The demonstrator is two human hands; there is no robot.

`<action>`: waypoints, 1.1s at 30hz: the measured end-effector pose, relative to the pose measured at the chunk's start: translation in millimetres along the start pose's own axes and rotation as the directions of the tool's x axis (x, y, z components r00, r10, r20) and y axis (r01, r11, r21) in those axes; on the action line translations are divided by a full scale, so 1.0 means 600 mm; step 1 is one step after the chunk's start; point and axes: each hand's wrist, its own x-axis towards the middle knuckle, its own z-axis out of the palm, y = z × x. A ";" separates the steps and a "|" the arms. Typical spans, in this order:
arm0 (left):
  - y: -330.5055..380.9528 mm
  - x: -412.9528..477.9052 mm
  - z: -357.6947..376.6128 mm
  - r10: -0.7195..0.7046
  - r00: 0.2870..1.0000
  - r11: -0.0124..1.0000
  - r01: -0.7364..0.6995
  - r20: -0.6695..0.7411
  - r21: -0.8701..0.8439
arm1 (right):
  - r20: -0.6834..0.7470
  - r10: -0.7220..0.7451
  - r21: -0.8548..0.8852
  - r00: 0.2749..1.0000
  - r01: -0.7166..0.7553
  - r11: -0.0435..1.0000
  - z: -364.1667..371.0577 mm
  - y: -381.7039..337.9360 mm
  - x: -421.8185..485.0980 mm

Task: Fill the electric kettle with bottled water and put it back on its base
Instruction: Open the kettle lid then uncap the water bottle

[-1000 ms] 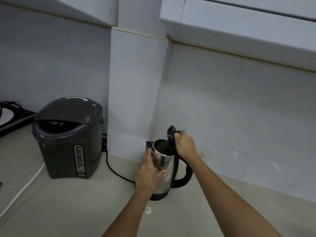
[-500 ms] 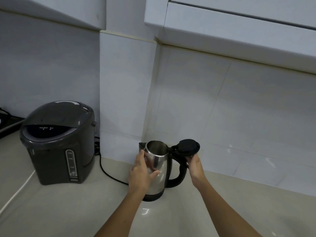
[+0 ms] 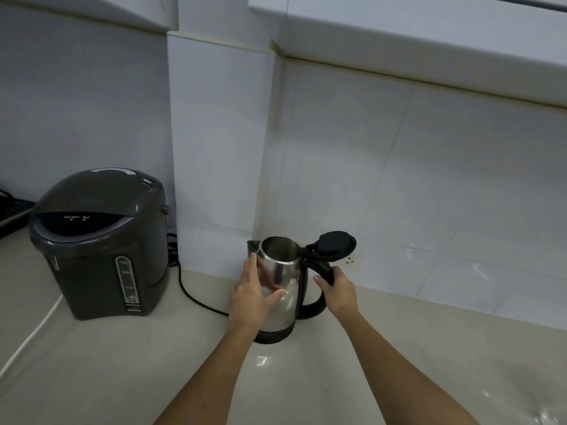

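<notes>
Kettle (image 3: 280, 289) in stainless steel stands on its black base (image 3: 271, 335) on the pale countertop (image 3: 122, 363), close to the tiled back wall (image 3: 429, 179) and right of a dark grey hot-water dispenser (image 3: 98, 243). Seen from the head camera, its black lid (image 3: 334, 245) now lies thrown fully back to the right, past the hinge, where a second ago it stood upright under the right hand's fingers. That right hand (image 3: 339, 291) has since dropped to the black handle (image 3: 322, 271) and curls closed around its upper part. The left hand (image 3: 253, 297) lies flat and spread against the kettle's near-left side, steadying it, not clasping. With the mouth clear and a grip on the handle, the kettle looks ready to be lifted off its base for filling. No water bottle is in sight. A black power cord (image 3: 196, 297) trails along the counter from the left towards the kettle, and a wall socket (image 3: 352, 259) sits just behind the lid.
</notes>
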 end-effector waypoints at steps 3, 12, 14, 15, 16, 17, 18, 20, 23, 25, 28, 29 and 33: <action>0.001 0.007 -0.003 0.009 0.999 1.000 -0.009 0.040 0.009 | -0.022 0.001 -0.011 1.000 -0.002 1.000 0.004 0.002 -0.001; 0.061 0.004 -0.014 0.125 0.992 0.991 -0.123 -0.032 0.057 | -0.094 -0.049 0.088 0.994 0.057 0.994 -0.057 -0.002 0.003; 0.082 -0.003 -0.009 0.169 0.985 0.985 -0.167 -0.041 0.049 | -0.108 -0.056 0.101 0.993 0.067 0.993 -0.087 0.005 0.005; 0.093 -0.008 -0.003 0.186 0.982 0.982 -0.184 -0.041 0.047 | -0.116 -0.060 0.103 0.991 0.072 0.992 -0.104 0.010 0.005; 0.101 -0.012 0.002 0.199 0.979 0.980 -0.198 -0.041 0.037 | -0.123 -0.060 0.102 0.991 0.073 0.992 -0.119 0.016 0.004; 0.112 -0.018 0.013 0.212 0.977 0.977 -0.211 -0.032 0.019 | -0.131 -0.054 0.103 0.990 0.068 0.992 -0.135 0.026 0.003; 0.122 -0.026 0.024 0.224 0.974 0.974 -0.225 -0.023 -0.005 | -0.139 -0.049 0.103 0.989 0.064 0.993 -0.152 0.036 0.002; 0.145 -0.044 0.054 0.242 0.970 0.969 -0.242 -0.005 -0.044 | -0.153 -0.045 0.091 0.987 0.059 0.994 -0.188 0.063 -0.003; 0.179 -0.075 0.103 0.235 0.972 0.969 -0.233 0.012 -0.082 | -0.170 -0.022 0.074 0.985 0.035 0.997 -0.237 0.111 -0.012; 0.201 -0.098 0.138 0.224 0.974 0.970 -0.220 0.033 -0.102 | -0.180 0.000 0.064 0.984 0.011 0.998 -0.271 0.145 -0.021; 0.226 -0.132 0.185 0.219 0.974 0.971 -0.211 0.062 -0.114 | -0.191 0.026 0.054 0.981 -0.016 0.998 -0.313 0.193 -0.035; 0.234 -0.143 0.199 0.218 0.974 0.972 -0.210 0.067 -0.110 | -0.189 0.038 0.054 0.981 -0.029 0.998 -0.325 0.207 -0.040; 0.262 -0.184 0.245 0.199 0.976 0.978 -0.193 0.089 -0.078 | -0.182 0.072 0.057 0.981 -0.063 0.996 -0.365 0.260 -0.056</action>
